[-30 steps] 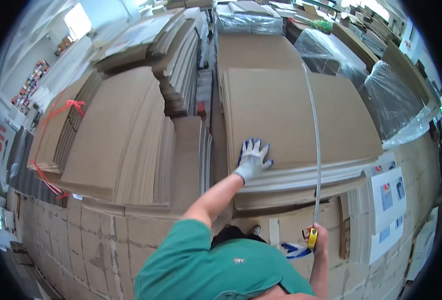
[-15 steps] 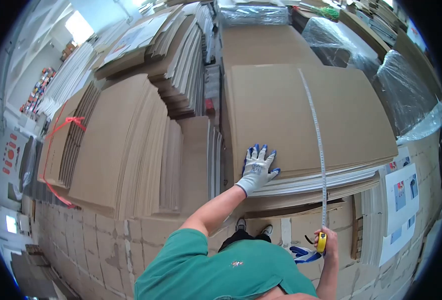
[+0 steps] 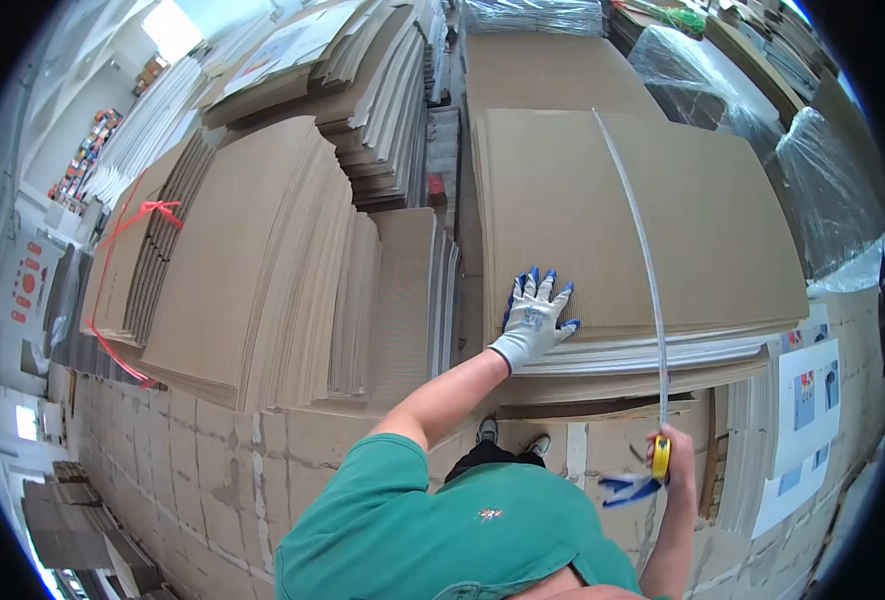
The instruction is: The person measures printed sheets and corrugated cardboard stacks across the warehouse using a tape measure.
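My left hand (image 3: pixel 535 318), in a white glove with blue fingertips, lies with spread fingers on the near left corner of a stack of brown cardboard sheets (image 3: pixel 702 230). My bare right hand (image 3: pixel 674 455) grips a yellow tape measure (image 3: pixel 660 456) in front of the stack's near edge. A blue and white glove (image 3: pixel 630 489) hangs beside that hand. The metal tape blade (image 3: pixel 645 250) runs out from the case across the top sheet to its far edge.
More cardboard stacks (image 3: pixel 232 250) stand at the left, one bundle tied with red string (image 3: pixel 152 208). Plastic-wrapped goods (image 3: pixel 827 190) are at the right. Printed sheets (image 3: pixel 807 395) hang at the near right. A narrow gap (image 3: pixel 470 290) separates the stacks.
The stacks have shifted in the view as the camera moved. My left hand still rests near the stack's corner, and my right hand still holds the tape measure with its blade extended.
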The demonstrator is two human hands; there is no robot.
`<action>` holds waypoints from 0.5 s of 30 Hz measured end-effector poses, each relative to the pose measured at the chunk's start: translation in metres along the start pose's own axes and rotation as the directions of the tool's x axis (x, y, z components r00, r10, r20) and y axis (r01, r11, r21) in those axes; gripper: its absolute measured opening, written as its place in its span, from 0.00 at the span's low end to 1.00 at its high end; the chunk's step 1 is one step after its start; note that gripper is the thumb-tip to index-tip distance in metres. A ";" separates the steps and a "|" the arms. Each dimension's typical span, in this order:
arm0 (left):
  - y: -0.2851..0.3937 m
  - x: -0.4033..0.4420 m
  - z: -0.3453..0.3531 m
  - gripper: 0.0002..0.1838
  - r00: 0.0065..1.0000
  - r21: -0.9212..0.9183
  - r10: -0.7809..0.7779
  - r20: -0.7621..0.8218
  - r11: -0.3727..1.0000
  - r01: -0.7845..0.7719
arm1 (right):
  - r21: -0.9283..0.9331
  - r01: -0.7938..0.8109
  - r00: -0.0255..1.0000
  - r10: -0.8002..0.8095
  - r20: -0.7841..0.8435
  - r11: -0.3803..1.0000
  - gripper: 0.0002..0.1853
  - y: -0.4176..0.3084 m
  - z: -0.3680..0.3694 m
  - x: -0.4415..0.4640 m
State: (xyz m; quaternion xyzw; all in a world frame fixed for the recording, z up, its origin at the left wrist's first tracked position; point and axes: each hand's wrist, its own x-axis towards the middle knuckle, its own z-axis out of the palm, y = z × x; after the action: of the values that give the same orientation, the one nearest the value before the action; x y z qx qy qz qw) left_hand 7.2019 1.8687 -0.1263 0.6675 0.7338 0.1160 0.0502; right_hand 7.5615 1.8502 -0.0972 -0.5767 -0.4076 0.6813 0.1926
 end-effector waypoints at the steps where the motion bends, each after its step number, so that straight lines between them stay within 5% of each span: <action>1: -0.001 0.000 -0.002 0.36 1.000 0.005 -0.011 -0.007 1.000 0.011 | 0.010 -0.008 1.000 0.008 -0.013 1.000 0.19 -0.009 0.005 0.002; 15: 0.005 -0.003 0.005 0.36 0.998 -0.024 0.022 -0.055 0.999 -0.024 | 0.000 -0.083 0.996 0.083 -0.016 0.997 0.18 0.013 -0.001 -0.007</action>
State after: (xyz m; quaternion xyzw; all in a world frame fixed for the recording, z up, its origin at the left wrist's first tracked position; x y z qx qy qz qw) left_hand 7.2080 1.8666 -0.1303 0.6718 0.7257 0.1436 0.0369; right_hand 7.5671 1.8378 -0.1032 -0.5988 -0.3818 0.6839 0.1672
